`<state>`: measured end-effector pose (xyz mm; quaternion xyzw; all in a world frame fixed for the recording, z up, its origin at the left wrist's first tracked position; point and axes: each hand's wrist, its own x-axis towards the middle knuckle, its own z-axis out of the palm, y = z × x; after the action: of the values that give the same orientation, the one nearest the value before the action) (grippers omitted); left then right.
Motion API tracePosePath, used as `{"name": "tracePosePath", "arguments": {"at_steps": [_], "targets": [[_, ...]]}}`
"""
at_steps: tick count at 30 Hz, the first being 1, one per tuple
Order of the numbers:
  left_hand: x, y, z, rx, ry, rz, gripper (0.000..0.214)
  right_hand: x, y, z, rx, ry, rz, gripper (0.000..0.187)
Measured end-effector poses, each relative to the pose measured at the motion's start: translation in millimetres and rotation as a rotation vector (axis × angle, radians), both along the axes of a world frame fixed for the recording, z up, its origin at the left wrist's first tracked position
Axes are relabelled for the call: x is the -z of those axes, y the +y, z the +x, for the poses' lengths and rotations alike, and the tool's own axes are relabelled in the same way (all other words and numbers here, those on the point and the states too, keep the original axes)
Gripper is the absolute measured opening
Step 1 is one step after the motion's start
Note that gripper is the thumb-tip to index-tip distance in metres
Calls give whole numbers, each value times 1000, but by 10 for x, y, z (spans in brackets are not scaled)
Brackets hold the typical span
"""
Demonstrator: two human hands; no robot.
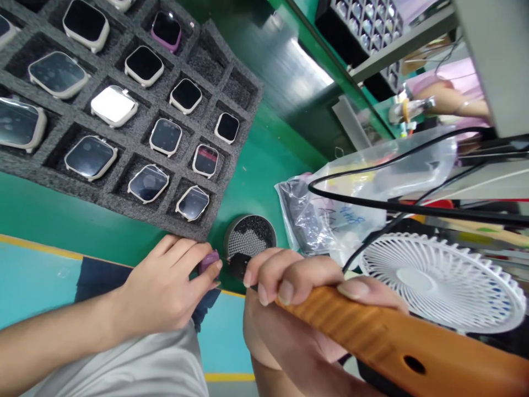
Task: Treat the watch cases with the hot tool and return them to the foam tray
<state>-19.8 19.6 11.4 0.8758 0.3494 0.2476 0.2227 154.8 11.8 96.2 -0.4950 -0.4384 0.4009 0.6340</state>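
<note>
My left hand (173, 281) is closed on a small purple watch (209, 261), pinched at the fingertips just below the foam tray's lower corner. Most of the watch is hidden by my fingers. My right hand (285, 331) wraps round an orange electric screwdriver (351, 325). Its black nose (239, 266) points left, and the thin tip is close to the purple watch; whether they touch I cannot tell. Right behind the nose stands a round metal tin (270, 226) with tiny dark pieces and a perforated grey surface inside.
A grey foam tray (136, 146) with several square watches in its pockets fills the upper left of the green bench (264, 165). To the right are a clear plastic bag (343, 215), a black cable (355, 196) and a white round fan (438, 281). Another person's arm (450, 102) shows beyond.
</note>
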Motion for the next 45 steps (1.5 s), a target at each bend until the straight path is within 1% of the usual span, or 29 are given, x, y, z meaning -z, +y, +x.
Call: {"name": "tracePosePath", "arguments": {"at_steps": [5,15,19,21,23,25,30,32,35,37,40,43,45], "targets": [[11,8,3,-3,-6,-3,27,73,24,-23,-12,-14,8,46],[9,16,2,-7,-27,-5,29,63,32,-34,2,-33,7,45],[6,21,5,-6,-35,1,28,50,38,-5,-16,-83,-14,37],[8,23,6,-6,-39,5,28,46,59,18,-66,-122,-60,41],[10,24,8,-6,-42,3,28,47,86,42,-124,-150,-104,53],[14,24,10,-6,-43,-2,27,52,104,57,-157,-164,-121,59],[22,22,12,-10,-47,0,27,86,77,12,-188,-185,-125,57],[21,19,8,-10,-49,0,27,107,59,-39,-149,-171,-84,52],[13,13,0,-8,-44,-5,27,130,51,-110,-32,-96,40,40],[9,10,-2,-9,-34,-7,28,135,55,-134,-8,-55,56,34],[11,4,1,-5,-17,-9,29,140,58,-143,-31,-20,27,38],[11,-5,0,-3,1,-11,28,154,59,-151,-43,31,43,45],[2,-10,-10,-3,8,-13,28,172,67,-150,-59,66,26,50]]}}
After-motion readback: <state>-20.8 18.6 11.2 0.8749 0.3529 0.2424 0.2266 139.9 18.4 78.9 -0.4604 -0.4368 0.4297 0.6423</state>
